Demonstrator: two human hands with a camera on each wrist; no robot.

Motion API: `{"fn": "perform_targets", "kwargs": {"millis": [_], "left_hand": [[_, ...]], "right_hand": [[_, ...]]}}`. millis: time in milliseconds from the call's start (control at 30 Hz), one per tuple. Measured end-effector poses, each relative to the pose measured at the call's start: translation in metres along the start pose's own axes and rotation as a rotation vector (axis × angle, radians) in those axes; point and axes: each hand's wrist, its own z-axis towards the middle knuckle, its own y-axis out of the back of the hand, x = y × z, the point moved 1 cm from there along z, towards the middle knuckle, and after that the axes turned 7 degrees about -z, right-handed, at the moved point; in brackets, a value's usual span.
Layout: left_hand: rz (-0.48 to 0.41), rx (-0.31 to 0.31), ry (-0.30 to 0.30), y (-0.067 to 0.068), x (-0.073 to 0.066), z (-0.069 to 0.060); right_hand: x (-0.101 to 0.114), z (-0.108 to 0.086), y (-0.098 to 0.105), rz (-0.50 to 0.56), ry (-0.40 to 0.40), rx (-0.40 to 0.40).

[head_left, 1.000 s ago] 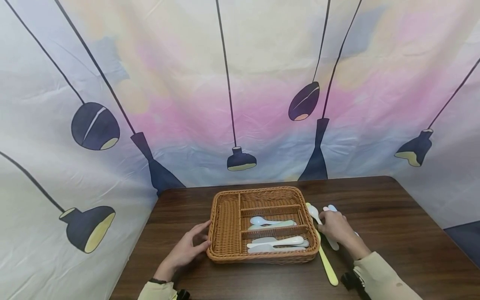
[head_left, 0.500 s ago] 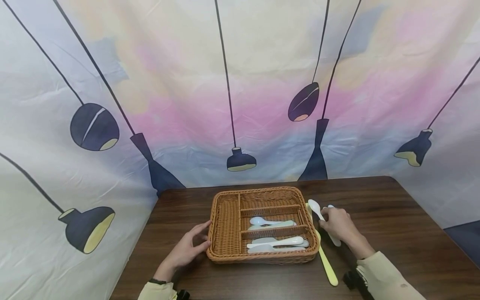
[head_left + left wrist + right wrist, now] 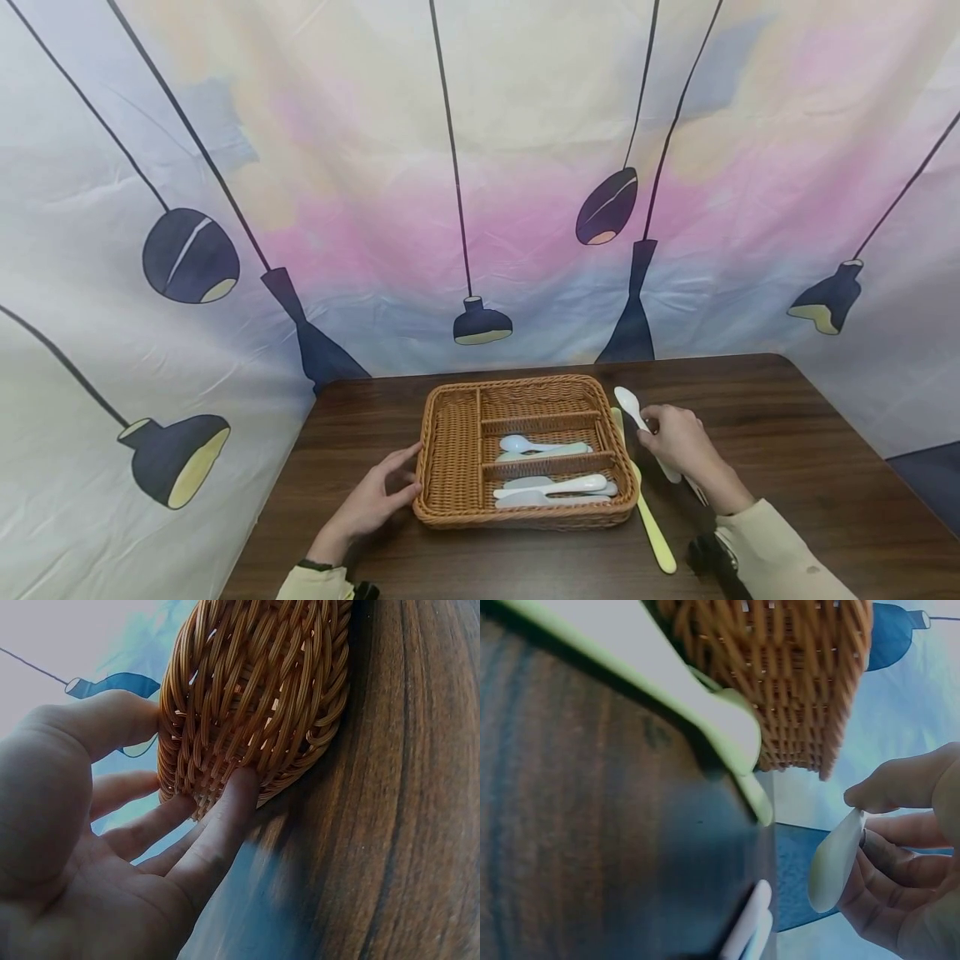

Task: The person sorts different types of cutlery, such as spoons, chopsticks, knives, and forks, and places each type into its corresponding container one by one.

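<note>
My right hand (image 3: 684,446) pinches a white spoon (image 3: 627,402) just right of the wicker basket (image 3: 480,517). In the right wrist view, thumb and fingers meet on this spoon (image 3: 832,866), which is held above the table. My left hand (image 3: 369,500) rests on the basket's left end. In the left wrist view, its extended fingers (image 3: 217,836) and thumb touch the woven wall (image 3: 255,682) from outside. The basket's middle compartment holds a pale blue spoon (image 3: 516,443) and a pale green utensil (image 3: 570,448). White and grey knives (image 3: 525,497) lie in the front compartment.
Yellow utensils (image 3: 655,533) lie along the basket's right side. Pink and pale blue handle ends (image 3: 754,919) show on the table in the right wrist view, largely hidden by my hand in the head view. A lamp-patterned cloth (image 3: 540,167) hangs behind the dark wooden table (image 3: 795,467).
My right hand has moved slightly up and right, raising the white spoon from beside the other utensils. My left hand and the basket have stayed in place.
</note>
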Motion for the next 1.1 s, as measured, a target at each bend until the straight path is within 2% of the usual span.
{"fn": "perform_targets", "kwargs": {"millis": [267, 567, 1100], "left_hand": [[0.007, 0.001, -0.001, 0.000, 0.001, 0.000], [-0.006, 0.028, -0.026, 0.000, -0.002, -0.002], [-0.004, 0.004, -0.009, -0.001, 0.000, 0.001]], "right_hand": [[0.005, 0.005, 0.008, 0.068, 0.056, -0.079], [0.014, 0.009, 0.018, 0.116, 0.083, -0.065], [0.040, 0.029, 0.025, 0.130, 0.211, -0.105]]}}
